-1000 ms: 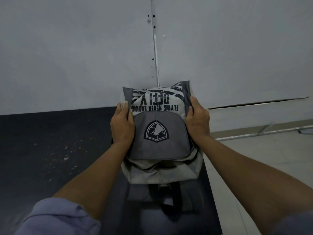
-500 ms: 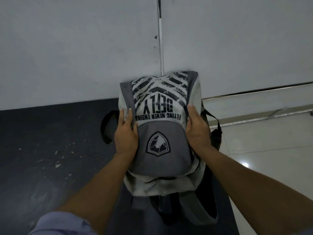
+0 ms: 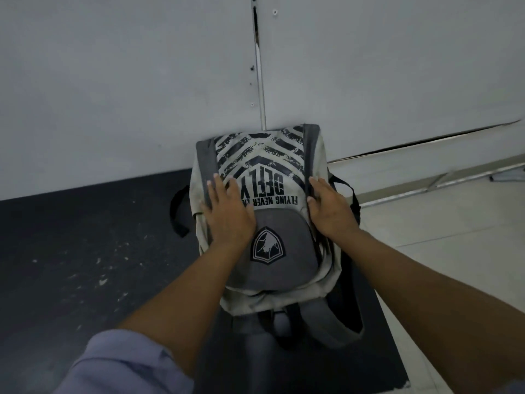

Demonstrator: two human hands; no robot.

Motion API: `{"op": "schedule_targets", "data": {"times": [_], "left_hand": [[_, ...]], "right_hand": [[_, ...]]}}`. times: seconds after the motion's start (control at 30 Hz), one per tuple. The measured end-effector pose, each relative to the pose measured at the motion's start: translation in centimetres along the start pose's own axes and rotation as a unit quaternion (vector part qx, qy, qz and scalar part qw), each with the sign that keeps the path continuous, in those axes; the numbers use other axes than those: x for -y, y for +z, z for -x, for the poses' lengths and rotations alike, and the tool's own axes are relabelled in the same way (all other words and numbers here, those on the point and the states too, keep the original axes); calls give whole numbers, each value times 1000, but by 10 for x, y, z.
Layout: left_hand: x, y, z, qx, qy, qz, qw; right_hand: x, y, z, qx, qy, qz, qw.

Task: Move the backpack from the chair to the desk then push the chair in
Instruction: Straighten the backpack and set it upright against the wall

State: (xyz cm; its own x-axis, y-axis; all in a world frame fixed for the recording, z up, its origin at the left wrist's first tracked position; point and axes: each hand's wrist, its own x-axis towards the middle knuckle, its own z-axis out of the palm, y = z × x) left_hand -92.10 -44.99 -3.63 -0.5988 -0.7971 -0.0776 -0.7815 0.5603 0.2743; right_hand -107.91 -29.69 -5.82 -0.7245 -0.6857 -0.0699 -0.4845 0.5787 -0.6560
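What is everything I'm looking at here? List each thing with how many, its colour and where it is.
backpack: one, grey and off-white with black chevrons and lettering, lying on the desk, top end against the wall.
desk: one, black with pale scuffs, lower left and centre.
wall: pale grey panels, with a vertical seam, behind the desk.
floor: pale tiles, right.
sleeve: one, light blue, bottom left.
left hand: flat on the backpack.
right hand: on the backpack's right edge.

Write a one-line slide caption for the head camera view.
Both hands, left hand and right hand, rest on a grey backpack lying on the dark desk against the wall.
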Motion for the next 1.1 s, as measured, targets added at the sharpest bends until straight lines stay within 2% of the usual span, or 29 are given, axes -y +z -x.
{"op": "schedule_targets", "data": {"times": [0.2,0.4,0.67,0.9,1.1], "left_hand": [[-66,3,4,-3,126,17,992],[-117,25,-4,1,144,15,989],[-181,62,-44,-28,58,8,998],[-192,79,-71,-67,-25,-16,997],[-188,71,-83,-100,-45,36,993]], "right_hand": [[6,-24,12,-27,2,-11,1000],[-36,-38,16,-102,81,-8,991],[-114,-40,-14,-54,272,-53,959],[-136,-23,-44,21,296,-112,948],[-146,-21,-64,14,337,-189,922]]}}
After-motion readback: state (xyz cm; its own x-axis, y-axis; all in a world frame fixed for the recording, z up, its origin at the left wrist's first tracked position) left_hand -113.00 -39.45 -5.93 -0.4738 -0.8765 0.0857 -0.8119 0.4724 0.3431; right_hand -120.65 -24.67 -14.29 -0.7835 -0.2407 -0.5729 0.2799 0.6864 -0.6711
